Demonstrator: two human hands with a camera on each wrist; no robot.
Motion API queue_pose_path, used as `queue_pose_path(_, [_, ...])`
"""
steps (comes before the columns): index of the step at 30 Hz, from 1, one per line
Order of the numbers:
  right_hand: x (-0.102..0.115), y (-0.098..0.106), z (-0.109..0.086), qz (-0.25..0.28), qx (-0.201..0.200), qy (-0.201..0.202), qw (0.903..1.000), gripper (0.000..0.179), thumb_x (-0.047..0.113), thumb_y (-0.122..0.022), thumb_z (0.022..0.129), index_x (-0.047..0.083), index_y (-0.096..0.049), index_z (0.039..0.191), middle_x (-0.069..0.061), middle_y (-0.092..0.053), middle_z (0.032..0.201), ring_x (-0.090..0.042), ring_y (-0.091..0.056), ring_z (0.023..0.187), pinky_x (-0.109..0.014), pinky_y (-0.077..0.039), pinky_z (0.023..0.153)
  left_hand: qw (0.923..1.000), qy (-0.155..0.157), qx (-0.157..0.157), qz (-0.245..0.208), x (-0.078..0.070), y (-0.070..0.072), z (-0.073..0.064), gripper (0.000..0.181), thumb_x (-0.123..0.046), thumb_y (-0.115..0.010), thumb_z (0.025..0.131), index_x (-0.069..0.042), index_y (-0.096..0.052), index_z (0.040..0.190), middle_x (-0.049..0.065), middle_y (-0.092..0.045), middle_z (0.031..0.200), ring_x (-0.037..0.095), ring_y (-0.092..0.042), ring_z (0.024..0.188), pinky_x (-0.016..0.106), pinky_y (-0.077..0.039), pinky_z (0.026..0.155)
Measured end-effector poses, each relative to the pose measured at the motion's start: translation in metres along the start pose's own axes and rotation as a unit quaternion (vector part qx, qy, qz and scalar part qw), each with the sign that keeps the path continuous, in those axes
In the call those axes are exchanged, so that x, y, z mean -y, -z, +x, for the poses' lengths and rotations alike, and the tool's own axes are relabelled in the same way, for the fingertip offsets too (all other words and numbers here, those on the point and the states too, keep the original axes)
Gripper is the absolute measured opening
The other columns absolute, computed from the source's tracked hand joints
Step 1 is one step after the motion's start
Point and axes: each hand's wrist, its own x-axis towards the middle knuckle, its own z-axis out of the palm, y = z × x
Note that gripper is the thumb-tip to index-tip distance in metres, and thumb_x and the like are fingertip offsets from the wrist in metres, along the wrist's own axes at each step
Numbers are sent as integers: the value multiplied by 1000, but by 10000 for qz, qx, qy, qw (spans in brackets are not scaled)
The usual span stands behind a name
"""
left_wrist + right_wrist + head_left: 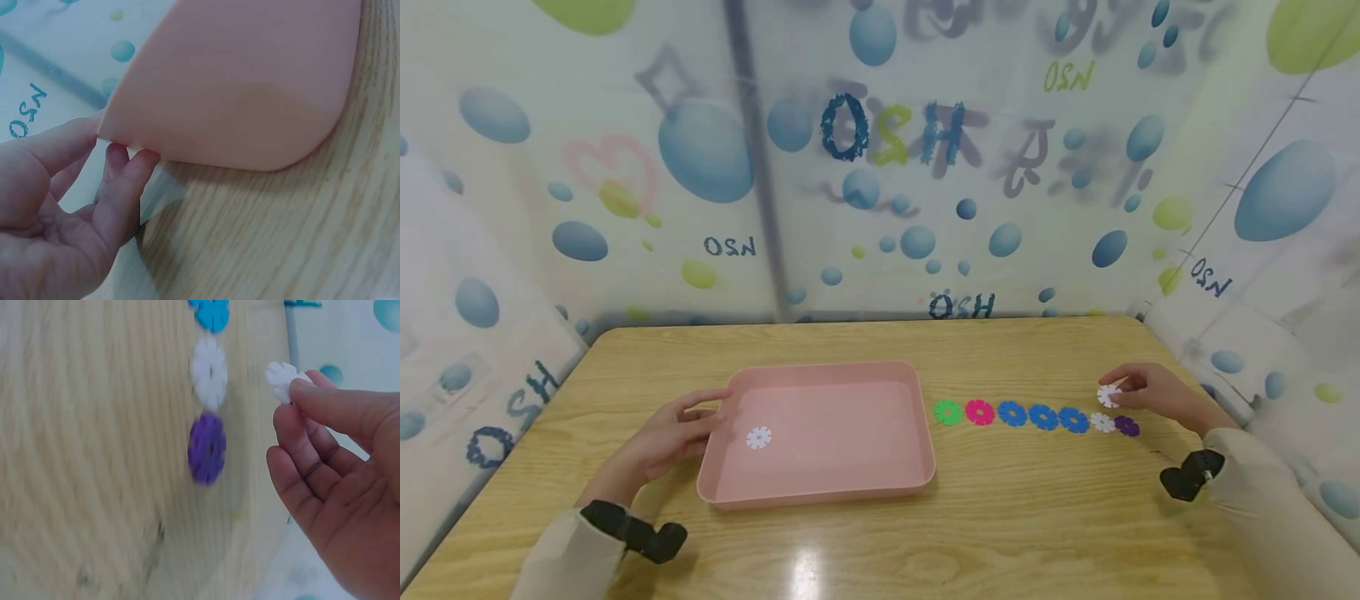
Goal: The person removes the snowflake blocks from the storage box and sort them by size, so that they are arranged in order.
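Observation:
At the pink tray's [820, 493] left side, my left hand [673, 435] holds the rim near the far corner. In the left wrist view, one fingertip of my left hand [56, 212] goes behind the tray's edge and others touch its outside. A white notched plastic disc [759, 437] lies in the tray. My right hand [1157, 396] pinches another white notched disc [281, 380] between thumb and forefinger, above the right end of a row. That row ends in a white disc [1102, 422] and a purple disc [1127, 426].
On the wooden table [1000, 517], the row continues leftward with several blue discs [1043, 417], a pink disc [980, 412] and a green disc [948, 412] beside the tray. A patterned curtain [865, 233] stands behind the table's far edge and along both sides.

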Motion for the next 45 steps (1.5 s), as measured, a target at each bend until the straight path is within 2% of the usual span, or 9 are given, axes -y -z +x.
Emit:
queue_pose_path(6, [-13, 11, -18, 6, 73, -228, 9997, 38, 10, -59, 89, -16, -50, 116, -10, -60, 86, -15, -60, 76, -28, -52, 69, 10000, -20, 22, -10, 0, 0, 0, 57, -20, -57, 92, -5, -33, 141, 30, -34, 133, 18, -56, 101, 34, -50, 84])
queue_pose_path(13, [-20, 17, -28, -69, 157, -884, 9959, 42, 12, -61, 88, -16, -49, 116, -6, -53, 78, -14, -50, 67, -28, -48, 60, 10000, 17, 12, 4, -2, 0, -1, 56, -21, -57, 92, -6, -34, 140, 29, -34, 132, 18, -56, 101, 35, -49, 85])
queue_pose_path(18, [-27, 18, -33, -141, 164, -1226, 9922, 40, 12, -62, 87, -14, -51, 115, -6, -56, 85, -12, -51, 71, -26, -49, 62, 10000, 34, 1, 2, -2, 0, -1, 57, -21, -58, 92, -6, -33, 141, 29, -34, 133, 18, -56, 101, 34, -49, 85])
queue_pose_path(23, [-36, 15, -36, -184, 142, -1263, 9917, 41, 14, -63, 86, -13, -53, 115, -7, -59, 95, -11, -53, 75, -26, -49, 65, 10000, 0, 27, -24, 0, 0, -1, 56, -21, -57, 92, -6, -34, 141, 29, -35, 132, 17, -57, 100, 34, -50, 84])
queue_pose_path(29, [-41, 12, -34, -220, 22, -1251, 9919, 42, 12, -64, 85, -14, -53, 115, -5, -60, 92, -9, -52, 71, -25, -48, 61, 10000, -29, 67, -31, -1, 0, -1, 56, -21, -57, 92, -5, -33, 141, 29, -34, 132, 17, -57, 100, 34, -50, 84])
queue_pose_path(35, [-44, 11, -32, -358, -41, -1188, 9923, 42, 14, -65, 85, -13, -55, 114, -11, -62, 96, -7, -52, 72, -25, -48, 61, 9999, -46, 105, -42, -1, 1, -1, 55, -20, -57, 92, -6, -34, 140, 29, -34, 132, 17, -57, 101, 34, -49, 85])
queue_pose_path(45, [-48, 7, -33, -438, -160, -1145, 9923, 42, 17, -65, 85, -13, -55, 113, -7, -61, 94, -9, -48, 71, -25, -44, 59, 10000, -55, 72, -15, 0, 1, -1, 55, -21, -57, 92, -7, -34, 141, 30, -33, 133, 16, -56, 101, 34, -49, 84])
